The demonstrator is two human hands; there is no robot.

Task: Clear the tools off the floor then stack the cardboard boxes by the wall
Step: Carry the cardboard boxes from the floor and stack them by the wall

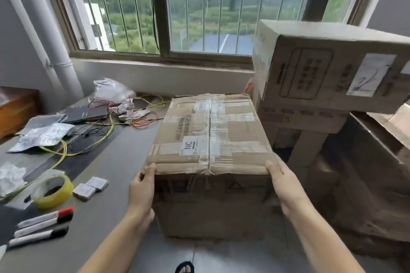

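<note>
A taped cardboard box with an "NC" label fills the middle of the view, held off the floor between my two hands. My left hand presses its left side, thumb hooked over the top near corner. My right hand presses the right side, thumb on the top edge. To the right, another cardboard box with printed markings and a white label sits atop a stack of boxes under the window.
A grey table at left carries a yellow tape roll, three markers, small metal blocks, coloured wires, foil bags and a black device. A large brown box stands at right. My foot shows on the tiled floor.
</note>
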